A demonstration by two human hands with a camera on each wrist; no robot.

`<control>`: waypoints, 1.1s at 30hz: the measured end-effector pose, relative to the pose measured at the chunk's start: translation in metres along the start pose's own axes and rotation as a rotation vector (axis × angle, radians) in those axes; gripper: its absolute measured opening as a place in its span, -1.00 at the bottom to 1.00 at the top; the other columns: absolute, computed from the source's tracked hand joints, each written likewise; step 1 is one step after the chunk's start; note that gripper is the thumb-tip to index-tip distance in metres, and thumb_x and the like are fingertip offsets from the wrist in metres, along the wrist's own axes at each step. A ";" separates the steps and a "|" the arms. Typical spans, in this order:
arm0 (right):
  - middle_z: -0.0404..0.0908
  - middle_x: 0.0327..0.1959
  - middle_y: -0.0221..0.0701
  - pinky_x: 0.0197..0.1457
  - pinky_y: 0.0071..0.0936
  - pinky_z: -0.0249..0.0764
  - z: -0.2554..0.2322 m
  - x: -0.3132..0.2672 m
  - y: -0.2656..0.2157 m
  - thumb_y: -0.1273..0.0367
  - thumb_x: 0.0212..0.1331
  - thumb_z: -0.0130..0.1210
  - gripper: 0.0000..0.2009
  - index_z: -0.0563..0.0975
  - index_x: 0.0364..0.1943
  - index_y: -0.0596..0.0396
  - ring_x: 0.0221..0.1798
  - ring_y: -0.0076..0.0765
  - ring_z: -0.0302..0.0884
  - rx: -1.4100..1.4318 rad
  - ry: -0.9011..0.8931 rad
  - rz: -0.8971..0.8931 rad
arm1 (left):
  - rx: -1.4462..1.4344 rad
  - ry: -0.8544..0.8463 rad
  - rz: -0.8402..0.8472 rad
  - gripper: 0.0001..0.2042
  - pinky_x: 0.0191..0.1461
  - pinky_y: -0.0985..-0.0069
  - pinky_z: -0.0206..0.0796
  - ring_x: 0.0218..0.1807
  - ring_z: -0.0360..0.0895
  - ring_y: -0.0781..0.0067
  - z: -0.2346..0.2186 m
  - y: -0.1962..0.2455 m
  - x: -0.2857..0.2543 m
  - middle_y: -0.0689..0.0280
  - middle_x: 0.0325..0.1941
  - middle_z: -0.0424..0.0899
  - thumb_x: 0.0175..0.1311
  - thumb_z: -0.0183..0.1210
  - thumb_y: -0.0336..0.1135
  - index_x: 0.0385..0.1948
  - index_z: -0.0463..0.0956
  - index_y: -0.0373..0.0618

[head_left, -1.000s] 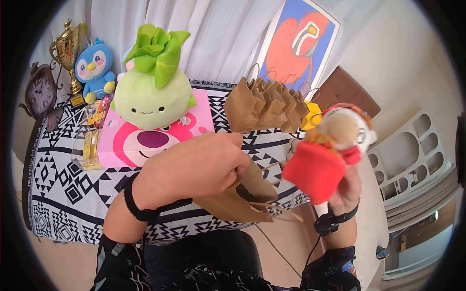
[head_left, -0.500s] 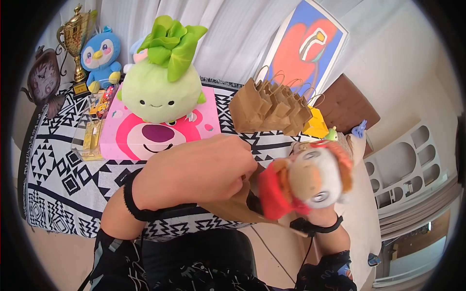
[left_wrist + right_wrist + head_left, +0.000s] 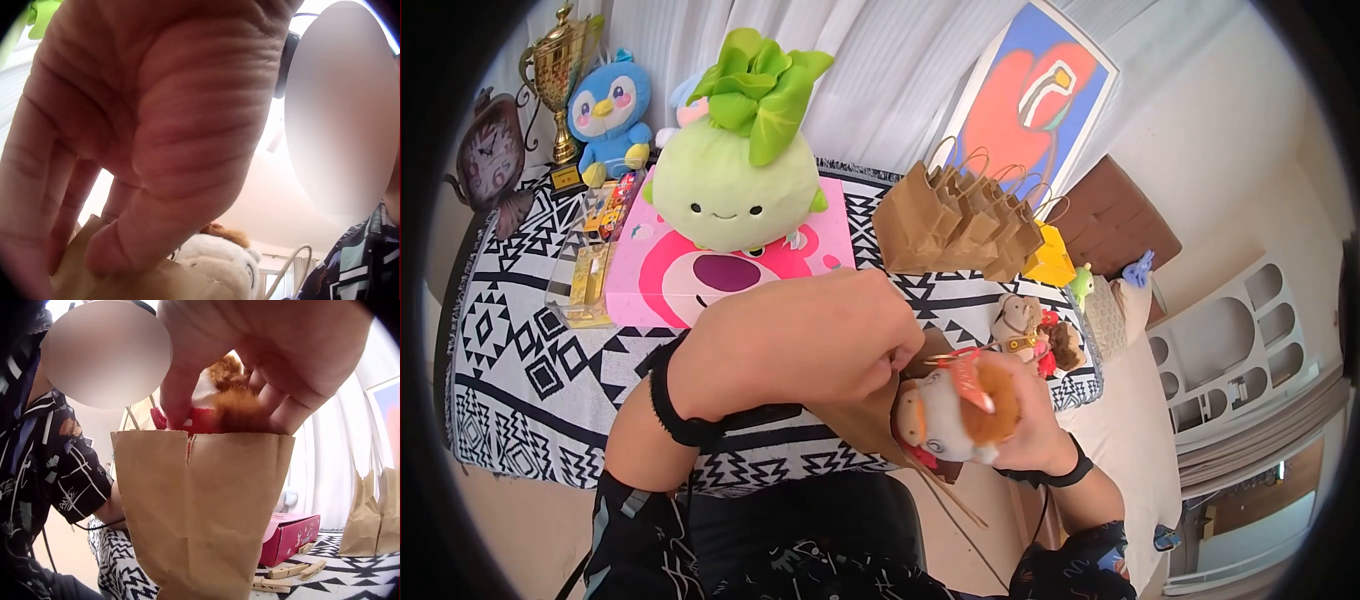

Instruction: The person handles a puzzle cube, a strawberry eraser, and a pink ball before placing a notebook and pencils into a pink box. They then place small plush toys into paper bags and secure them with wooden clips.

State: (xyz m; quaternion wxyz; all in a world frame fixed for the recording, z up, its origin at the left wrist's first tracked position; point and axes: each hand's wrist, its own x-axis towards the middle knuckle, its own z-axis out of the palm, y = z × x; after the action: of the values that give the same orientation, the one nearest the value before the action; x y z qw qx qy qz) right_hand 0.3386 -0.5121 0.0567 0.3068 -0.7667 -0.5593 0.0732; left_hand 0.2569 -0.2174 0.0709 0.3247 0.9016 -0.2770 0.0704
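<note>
My left hand (image 3: 805, 340) pinches the rim of a brown paper bag (image 3: 200, 500) between thumb and fingers, as the left wrist view shows. The bag stands upright and open at the top, its twisted handles hanging out. With my right hand (image 3: 1040, 425) I grip a plush toy (image 3: 960, 410) with a white head, tan muzzle, brown mane and red cloth. The toy's red cloth and lower body dip into the bag's mouth, and its head sticks out above the rim. Its lower end is hidden inside the bag.
Several brown paper bags (image 3: 960, 220) stand at the back. Small plush toys (image 3: 1015, 325) lie to the right. A green radish-like plush (image 3: 730, 190) sits on a pink box (image 3: 830, 230). Clothespins (image 3: 287, 572) lie on the patterned cloth (image 3: 510, 350). A trophy (image 3: 560, 85) stands far left.
My right hand has brought the plush toy left and down from the right side to the bag's mouth. The left hand has kept its hold on the bag.
</note>
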 end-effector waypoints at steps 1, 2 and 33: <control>0.72 0.05 -0.17 0.07 -0.35 0.66 0.000 0.008 -0.007 0.28 -0.10 0.60 -0.12 0.35 0.37 0.11 0.01 -0.10 0.80 -0.072 0.013 -0.044 | 0.009 0.013 0.022 -0.95 -0.20 0.22 0.48 -0.31 0.64 0.03 0.001 0.000 0.000 0.12 -0.46 0.63 0.07 0.19 -0.51 -0.45 0.61 -0.25; 0.72 0.05 -0.17 0.07 -0.35 0.66 0.000 0.011 -0.013 0.28 -0.10 0.60 -0.12 0.35 0.37 0.11 0.01 -0.10 0.80 -0.072 0.014 -0.042 | 0.008 0.011 0.023 -0.95 -0.20 0.22 0.48 -0.31 0.64 0.03 0.001 0.000 0.001 0.12 -0.46 0.63 0.07 0.19 -0.51 -0.45 0.61 -0.25; 0.76 -0.24 -0.15 -0.13 -0.29 0.66 -0.011 0.066 -0.047 0.46 0.29 0.28 -0.82 0.68 -0.07 0.22 -0.20 -0.13 0.80 -0.114 -0.113 -0.015 | 0.030 -0.025 -0.082 -0.92 -0.25 0.25 0.48 -0.34 0.67 0.06 -0.007 -0.014 -0.006 0.12 -0.49 0.67 0.08 0.18 -0.49 -0.45 0.67 -0.19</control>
State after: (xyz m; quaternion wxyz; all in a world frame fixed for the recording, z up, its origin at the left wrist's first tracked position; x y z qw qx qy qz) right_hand 0.3292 -0.4483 0.1071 0.2313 -0.7734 -0.5845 0.0820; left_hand 0.2601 -0.2014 0.0674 0.3105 0.9177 -0.2426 0.0499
